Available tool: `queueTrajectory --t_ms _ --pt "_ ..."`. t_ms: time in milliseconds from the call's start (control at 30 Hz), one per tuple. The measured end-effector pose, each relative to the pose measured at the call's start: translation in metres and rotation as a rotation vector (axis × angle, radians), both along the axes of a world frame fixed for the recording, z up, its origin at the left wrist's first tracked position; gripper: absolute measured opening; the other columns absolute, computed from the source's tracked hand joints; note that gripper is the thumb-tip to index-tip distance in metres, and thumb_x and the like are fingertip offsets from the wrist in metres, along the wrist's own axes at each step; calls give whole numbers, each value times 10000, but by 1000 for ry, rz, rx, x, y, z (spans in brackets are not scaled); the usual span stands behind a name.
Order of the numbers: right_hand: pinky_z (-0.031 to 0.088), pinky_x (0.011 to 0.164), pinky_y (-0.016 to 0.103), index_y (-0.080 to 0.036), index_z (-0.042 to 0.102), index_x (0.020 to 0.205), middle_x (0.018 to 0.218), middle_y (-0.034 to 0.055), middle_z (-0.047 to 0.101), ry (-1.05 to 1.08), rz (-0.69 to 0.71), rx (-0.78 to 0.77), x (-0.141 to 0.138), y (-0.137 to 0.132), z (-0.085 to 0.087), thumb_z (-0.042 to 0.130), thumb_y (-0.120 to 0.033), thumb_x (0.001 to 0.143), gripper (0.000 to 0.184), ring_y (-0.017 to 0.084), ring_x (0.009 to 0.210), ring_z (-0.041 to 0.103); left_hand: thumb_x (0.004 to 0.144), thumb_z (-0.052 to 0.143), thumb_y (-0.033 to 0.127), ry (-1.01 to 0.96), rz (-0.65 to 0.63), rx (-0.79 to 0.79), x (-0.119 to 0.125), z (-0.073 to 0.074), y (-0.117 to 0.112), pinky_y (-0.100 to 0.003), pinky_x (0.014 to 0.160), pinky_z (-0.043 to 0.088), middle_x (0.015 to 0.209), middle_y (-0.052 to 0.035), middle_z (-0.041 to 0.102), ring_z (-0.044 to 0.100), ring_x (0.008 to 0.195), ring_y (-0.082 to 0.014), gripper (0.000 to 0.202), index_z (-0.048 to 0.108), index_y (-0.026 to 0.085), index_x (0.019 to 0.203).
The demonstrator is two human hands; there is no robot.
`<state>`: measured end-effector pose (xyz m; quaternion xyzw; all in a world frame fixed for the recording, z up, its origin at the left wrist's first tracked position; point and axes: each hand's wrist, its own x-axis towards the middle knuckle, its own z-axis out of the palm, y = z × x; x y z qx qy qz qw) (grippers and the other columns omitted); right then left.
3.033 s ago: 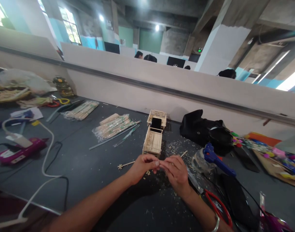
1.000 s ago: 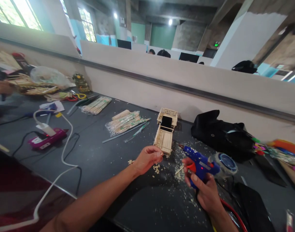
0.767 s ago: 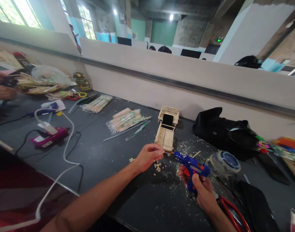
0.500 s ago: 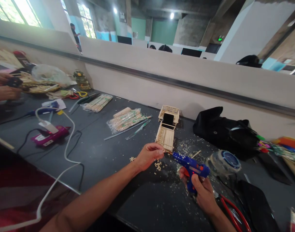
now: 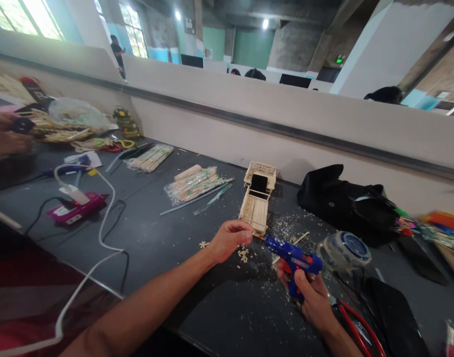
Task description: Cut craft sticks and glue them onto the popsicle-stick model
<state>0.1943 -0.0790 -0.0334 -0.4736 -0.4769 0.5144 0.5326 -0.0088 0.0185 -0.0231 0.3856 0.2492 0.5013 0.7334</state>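
Note:
My right hand (image 5: pixel 313 292) is wrapped around the handle of a blue hot glue gun (image 5: pixel 293 257), whose nozzle points left. Its tip is close to the fingertips of my left hand (image 5: pixel 230 240). Those fingers are pinched together on something too small to make out. Just beyond the hands stands a small model built of wooden sticks (image 5: pixel 254 210), with a slatted front part and a railed back part. A black rectangular piece (image 5: pixel 259 183) lies on it. Small cut wood pieces (image 5: pixel 243 255) are scattered below my left hand.
Bagged wooden sticks (image 5: pixel 195 183) lie left of the model. A purple power strip (image 5: pixel 77 207) with a white cable is farther left. To the right are a black bag (image 5: pixel 346 203), a clear jar (image 5: pixel 344 250) and red-handled pliers (image 5: pixel 356 322). Another person's hands (image 5: pixel 7 134) are at far left.
The glue gun's nozzle has shifted very slightly left, toward my left fingertips. Otherwise both hands hold nearly the same pose.

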Motion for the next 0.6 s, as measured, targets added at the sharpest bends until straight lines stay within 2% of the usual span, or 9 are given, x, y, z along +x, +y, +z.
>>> queueTrajectory --t_ms 100,333,600 --pt "576 662 351 -199 744 903 790 95 737 3 -37 -7 0 0 0 696 -628 751 458 219 669 671 469 919 460 -5 -5 2 0 0 0 -227 503 311 501 14 593 465 480 -71 411 719 136 621" --pt "580 646 343 -190 759 856 727 92 727 -44 -33 -20 -5 0 15 714 -657 710 492 221 656 676 467 922 452 -16 -6 5 0 1 0 -232 516 323 513 12 599 474 488 -75 401 727 139 625" --pt "584 656 352 -207 750 841 746 84 731 -4 -38 -56 -6 0 18 746 -648 678 471 212 645 671 472 922 451 -4 -10 3 0 -2 0 -236 525 323 532 -3 608 485 504 -79 407 731 128 628"
